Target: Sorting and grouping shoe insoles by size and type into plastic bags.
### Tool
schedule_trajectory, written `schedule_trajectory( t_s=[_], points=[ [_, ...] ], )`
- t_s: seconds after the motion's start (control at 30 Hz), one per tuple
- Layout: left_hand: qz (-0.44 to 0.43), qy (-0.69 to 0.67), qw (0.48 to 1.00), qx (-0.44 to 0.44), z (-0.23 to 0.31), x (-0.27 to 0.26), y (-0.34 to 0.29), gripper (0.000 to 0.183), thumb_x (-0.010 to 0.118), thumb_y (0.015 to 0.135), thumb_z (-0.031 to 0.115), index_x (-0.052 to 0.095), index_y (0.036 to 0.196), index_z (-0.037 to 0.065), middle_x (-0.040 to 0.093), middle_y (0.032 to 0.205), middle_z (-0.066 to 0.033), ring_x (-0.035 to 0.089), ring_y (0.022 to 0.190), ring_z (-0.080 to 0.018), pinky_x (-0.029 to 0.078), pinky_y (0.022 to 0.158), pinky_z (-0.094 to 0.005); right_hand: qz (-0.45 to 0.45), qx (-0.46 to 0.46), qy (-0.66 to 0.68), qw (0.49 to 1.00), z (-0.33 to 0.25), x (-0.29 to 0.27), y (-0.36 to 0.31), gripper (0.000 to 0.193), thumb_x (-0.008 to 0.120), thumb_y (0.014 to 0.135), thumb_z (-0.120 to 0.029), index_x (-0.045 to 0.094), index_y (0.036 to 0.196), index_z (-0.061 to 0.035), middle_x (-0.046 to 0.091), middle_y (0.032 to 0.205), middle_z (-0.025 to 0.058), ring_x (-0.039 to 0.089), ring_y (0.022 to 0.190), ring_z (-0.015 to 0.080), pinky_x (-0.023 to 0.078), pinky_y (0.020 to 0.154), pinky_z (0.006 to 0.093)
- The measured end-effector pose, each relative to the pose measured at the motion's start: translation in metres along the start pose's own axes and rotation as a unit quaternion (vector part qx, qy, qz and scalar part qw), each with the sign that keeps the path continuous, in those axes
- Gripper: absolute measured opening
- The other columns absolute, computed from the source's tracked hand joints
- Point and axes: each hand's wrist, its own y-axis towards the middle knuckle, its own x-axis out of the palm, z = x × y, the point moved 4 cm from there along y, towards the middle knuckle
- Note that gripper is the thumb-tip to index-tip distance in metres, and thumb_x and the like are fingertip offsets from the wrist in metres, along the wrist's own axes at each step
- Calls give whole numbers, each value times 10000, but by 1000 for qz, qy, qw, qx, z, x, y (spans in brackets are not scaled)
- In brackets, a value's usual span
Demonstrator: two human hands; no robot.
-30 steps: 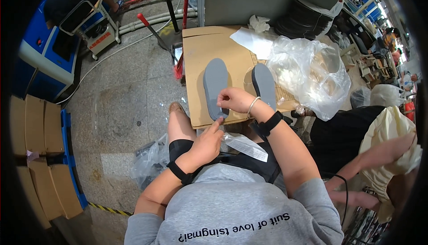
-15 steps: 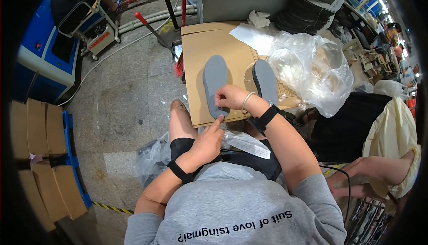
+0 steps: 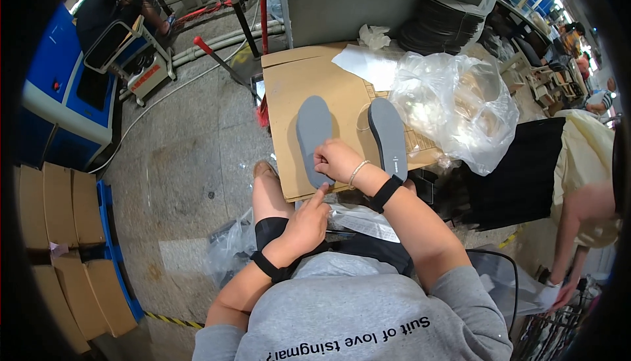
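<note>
A grey insole (image 3: 314, 121) lies flat on a cardboard sheet (image 3: 282, 85), its heel toward me. My right hand (image 3: 338, 164) is over the heel end with its fingers curled in a pinch. What the fingertips hold, if anything, is hidden. My left hand (image 3: 306, 220) is just below, index finger stretched out and its tip at the heel edge, the other fingers loosely bent. To the right, a second grey insole shape (image 3: 388, 134) with a thick dark side edge rests near my right wrist; a small dark print shows at its heel.
Crumpled clear plastic bags (image 3: 460, 105) and a white sheet (image 3: 367, 65) cover the board's right side. Behind stands a stack of black coiled material (image 3: 437, 26). Cardboard boxes (image 3: 62, 210) sit on a blue pallet at left. Another person's arms (image 3: 578, 229) reach down at far right.
The view has shifted slightly, so the board sits lower. Both hands stay at the heel of the left insole. The other person's arms at right have swung downward.
</note>
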Motion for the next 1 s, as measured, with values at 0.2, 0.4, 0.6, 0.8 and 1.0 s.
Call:
schedule_trajectory(
  t_s=[0.2,0.4,0.6,0.8,1.0],
  points=[
    [15,1,1000,8,-3,1,0,68,503,783,-20,527,841,-47,381,1293,-279,471,1083,-419,403,901,-421,60,115,106,986,5,-7,-4,340,691,702,-159,541,978,-30,569,789,149,552,805,307,454,715,397],
    [18,-24,999,22,1,-2,-4,83,523,804,25,539,851,-41,457,1213,-260,497,1050,-401,415,874,-411,146,132,-66,978,-15,-1,-13,509,713,660,-242,486,1046,2,470,1037,227,493,959,370,439,821,398],
    [7,-134,990,-46,-11,-1,-11,146,532,866,118,554,868,-27,605,940,-157,585,870,-240,454,758,-315,211,138,41,967,-6,-22,-21,481,684,666,-233,484,1027,16,484,1004,234,499,930,381,435,812,414],
    [-5,-355,923,-148,-48,17,-12,173,489,926,167,538,938,1,599,890,-4,536,810,-58,441,715,-230,218,95,-66,969,13,-36,-59,296,648,733,-187,551,950,-11,526,949,183,505,923,352,427,818,399],
    [-6,-467,871,-149,-39,20,-5,211,458,933,136,541,1070,-2,604,952,-6,538,866,-60,430,772,-222,121,-41,131,983,-18,-5,-98,146,644,750,-176,621,840,-62,560,820,128,520,861,316,415,788,393]
  ],
)
